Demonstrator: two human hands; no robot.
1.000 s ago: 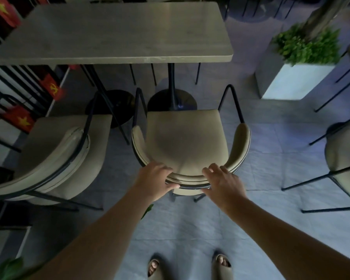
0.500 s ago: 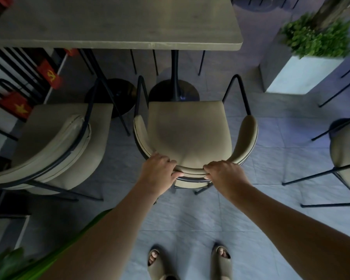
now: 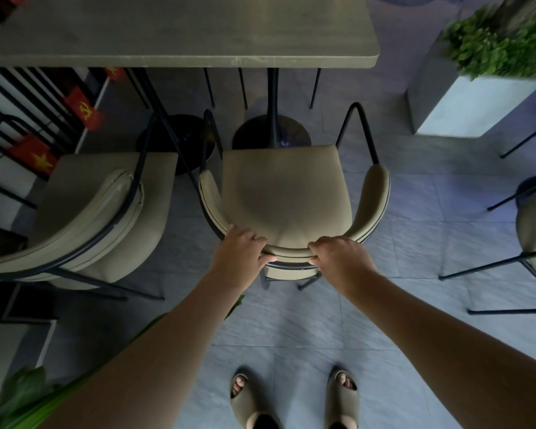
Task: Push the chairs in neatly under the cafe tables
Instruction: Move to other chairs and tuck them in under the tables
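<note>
Here, beige cushioned chair (image 3: pixel 287 193) (black metal frame).

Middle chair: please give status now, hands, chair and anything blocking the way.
Left hand and right hand both grip the backrest. Middle chair not yet under table, seat fully out. Table pedestal base directly ahead of the seat.

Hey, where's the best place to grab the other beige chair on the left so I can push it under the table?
Grip the left chair's curved padded backrest top from behind, one hand either side of centre. The chair sits angled to the table, so spaced hands help swing it square.
</note>
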